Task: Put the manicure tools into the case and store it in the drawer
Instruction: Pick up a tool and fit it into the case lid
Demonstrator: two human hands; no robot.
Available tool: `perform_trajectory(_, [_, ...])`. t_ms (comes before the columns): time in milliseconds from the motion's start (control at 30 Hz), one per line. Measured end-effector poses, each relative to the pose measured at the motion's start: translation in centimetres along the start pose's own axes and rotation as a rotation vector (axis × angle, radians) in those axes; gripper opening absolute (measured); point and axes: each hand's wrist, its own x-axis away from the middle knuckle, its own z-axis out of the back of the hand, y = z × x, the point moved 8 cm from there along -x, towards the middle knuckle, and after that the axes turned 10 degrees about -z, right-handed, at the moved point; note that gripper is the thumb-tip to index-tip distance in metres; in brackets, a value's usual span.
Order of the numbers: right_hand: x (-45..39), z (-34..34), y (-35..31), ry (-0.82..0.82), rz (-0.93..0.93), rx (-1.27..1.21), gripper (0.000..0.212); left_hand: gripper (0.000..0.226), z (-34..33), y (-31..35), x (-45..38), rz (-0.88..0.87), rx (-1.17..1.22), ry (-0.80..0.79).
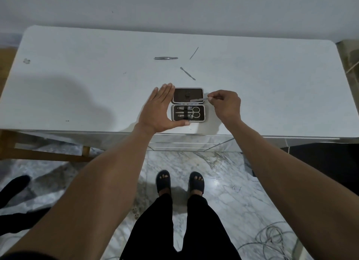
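An open manicure case (pixel 203 114) lies near the front edge of the white table (pixel 77 85). Its lower half holds scissors (pixel 196 112), clippers and other small tools under a black strap. My left hand (pixel 159 110) rests flat against the case's left side, thumb along its front edge. My right hand (pixel 225 104) pinches a thin nail file (pixel 196 100) that reaches over the case's lid. Farther back on the table lie tweezers (pixel 166 58), a cuticle pusher (pixel 187 73) and a thin pick (pixel 194 53).
A drawer front (pixel 194 143) shows below the table's front edge. A wooden frame (pixel 44 155) stands at the lower left. Cables (pixel 272 238) lie on the marble floor at the right. My feet in dark sandals (pixel 180 183) stand before the table.
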Motion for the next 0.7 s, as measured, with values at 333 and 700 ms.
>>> perform_trajectory(333, [0.4, -1.2, -0.4, 0.005, 0.014, 0.025, 0.011, 0.136, 0.0, -0.1, -0.1, -0.01, -0.003, 0.018])
perform_trajectory(700, [0.5, -2.3, -1.5, -0.035, 0.065, 0.222, 0.014, 0.135, 0.1, -0.2, -0.2, -0.017, -0.005, 0.032])
